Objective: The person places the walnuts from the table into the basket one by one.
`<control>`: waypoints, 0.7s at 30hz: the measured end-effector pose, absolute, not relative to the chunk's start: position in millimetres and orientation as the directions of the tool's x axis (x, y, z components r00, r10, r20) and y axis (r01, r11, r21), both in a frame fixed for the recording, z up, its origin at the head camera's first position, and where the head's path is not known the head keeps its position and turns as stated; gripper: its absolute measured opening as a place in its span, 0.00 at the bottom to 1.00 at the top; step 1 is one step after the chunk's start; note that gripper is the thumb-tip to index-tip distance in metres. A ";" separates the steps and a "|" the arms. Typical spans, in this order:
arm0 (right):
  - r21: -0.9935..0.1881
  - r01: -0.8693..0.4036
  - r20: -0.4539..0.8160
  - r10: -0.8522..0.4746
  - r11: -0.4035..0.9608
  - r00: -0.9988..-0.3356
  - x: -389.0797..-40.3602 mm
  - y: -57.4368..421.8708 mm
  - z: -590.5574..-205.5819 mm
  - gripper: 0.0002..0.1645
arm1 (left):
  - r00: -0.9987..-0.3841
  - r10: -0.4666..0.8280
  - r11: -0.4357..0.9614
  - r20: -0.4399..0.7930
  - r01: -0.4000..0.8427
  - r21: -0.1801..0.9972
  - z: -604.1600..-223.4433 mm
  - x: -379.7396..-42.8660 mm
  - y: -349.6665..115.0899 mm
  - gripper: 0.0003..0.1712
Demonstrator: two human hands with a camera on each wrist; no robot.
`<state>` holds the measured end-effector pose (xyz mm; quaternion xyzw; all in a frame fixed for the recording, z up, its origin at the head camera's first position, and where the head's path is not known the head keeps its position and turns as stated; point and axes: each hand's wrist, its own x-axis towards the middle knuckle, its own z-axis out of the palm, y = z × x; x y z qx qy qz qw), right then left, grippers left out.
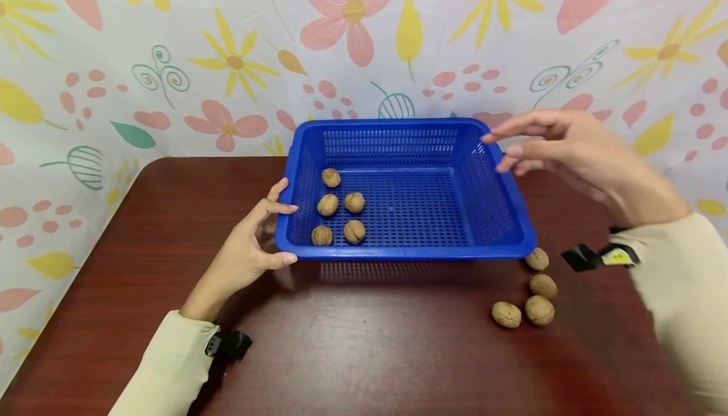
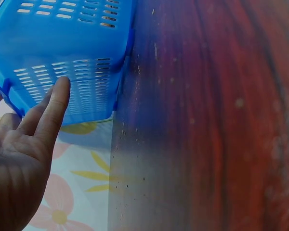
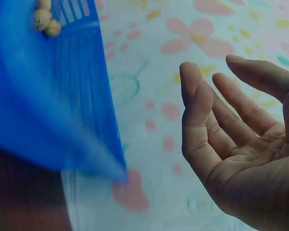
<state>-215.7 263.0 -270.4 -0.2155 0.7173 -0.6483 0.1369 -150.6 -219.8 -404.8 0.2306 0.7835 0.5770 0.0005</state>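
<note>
A blue plastic basket [image 1: 392, 252] with slotted walls stands on the table near the patterned cloth. Several walnuts [image 1: 328, 205] lie inside it, toward its left end. My left hand [image 1: 250, 232] holds the basket's left rim, with fingertips over the edge and the thumb at the front corner. In the left wrist view, fingers [image 2: 53, 110] of that hand extend along the outer wall. My right hand [image 1: 574, 150] hovers by the back right corner, fingers loosely bent and holding nothing. In the right wrist view, a gap shows between this hand [image 3: 245, 159] and the basket [image 3: 82, 96].
Several more walnuts [image 1: 539, 310] lie on the dark red-brown table [image 1: 364, 340], right of and in front of the basket; the rearmost is partly hidden by its front right corner. A white cloth [image 1: 182, 18] printed with flowers and leaves hangs behind the table.
</note>
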 end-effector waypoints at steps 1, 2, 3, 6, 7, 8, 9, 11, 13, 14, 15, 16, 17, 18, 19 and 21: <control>-0.990 -0.128 0.086 -0.476 0.056 -0.875 -210.4 273.9 -274.7 0.20 | -0.894 0.362 0.229 0.264 0.360 0.905 -404.7 -150.6 -219.9 0.38; -0.990 -0.131 0.096 -0.470 0.043 -0.877 -206.2 284.9 -280.3 0.22 | -0.894 0.361 0.228 0.264 0.360 0.905 -404.8 -150.6 -220.0 0.38; -0.991 -0.133 0.103 -0.460 0.034 -0.882 -201.6 295.3 -286.5 0.22 | -0.894 0.361 0.229 0.263 0.359 0.905 -404.9 -150.6 -220.1 0.38; -0.992 -0.122 0.128 -0.460 -0.044 -0.879 -190.5 327.2 -309.0 0.26 | -0.894 0.364 0.227 0.261 0.357 0.906 -405.2 -151.0 -220.0 0.38; -0.991 -0.116 0.136 -0.466 -0.071 -0.874 -187.1 337.1 -317.5 0.27 | -0.894 0.365 0.227 0.261 0.358 0.906 -405.4 -151.2 -220.0 0.38; -0.990 -0.107 0.140 -0.477 -0.096 -0.868 -184.2 346.3 -326.2 0.28 | -0.893 0.365 0.226 0.263 0.359 0.906 -405.4 -151.3 -220.1 0.38; -0.989 -0.091 0.137 -0.489 -0.118 -0.861 -181.5 354.8 -335.3 0.29 | -0.892 0.365 0.224 0.266 0.361 0.905 -405.5 -151.3 -220.2 0.38; -0.988 -0.054 0.121 -0.511 -0.145 -0.851 -176.8 368.8 -353.0 0.31 | -0.891 0.365 0.217 0.271 0.365 0.905 -405.5 -151.2 -220.4 0.38; -0.991 -0.017 0.084 -0.525 -0.131 -0.847 -172.4 378.7 -369.6 0.31 | -0.890 0.365 0.215 0.274 0.367 0.905 -405.6 -150.9 -220.5 0.38; -0.994 0.002 0.058 -0.530 -0.112 -0.846 -170.4 382.4 -377.2 0.31 | -0.890 0.366 0.213 0.273 0.366 0.906 -405.5 -150.8 -220.4 0.38; -0.995 0.020 0.034 -0.533 -0.096 -0.845 -168.4 385.6 -384.4 0.30 | -0.889 0.367 0.210 0.273 0.365 0.907 -405.4 -150.7 -220.3 0.38; -0.996 0.038 0.012 -0.537 -0.082 -0.843 -166.4 388.3 -391.0 0.30 | -0.890 0.368 0.212 0.271 0.364 0.907 -405.3 -150.6 -220.1 0.38; -0.996 0.053 -0.009 -0.543 -0.066 -0.839 -164.7 390.8 -397.2 0.30 | -0.890 0.369 0.213 0.269 0.363 0.907 -405.2 -150.7 -219.9 0.38; -0.997 0.065 -0.027 -0.550 -0.050 -0.835 -163.0 393.0 -402.7 0.31 | -0.890 0.369 0.213 0.268 0.362 0.908 -405.1 -150.8 -219.7 0.38; -0.997 0.076 -0.045 -0.554 -0.033 -0.831 -161.5 394.6 -407.4 0.31 | -0.890 0.370 0.212 0.267 0.361 0.908 -405.0 -150.9 -219.5 0.38; -0.995 0.099 -0.085 -0.551 0.004 -0.830 -158.8 396.8 -414.5 0.31 | -0.888 0.372 0.211 0.269 0.363 0.907 -404.7 -151.1 -219.1 0.38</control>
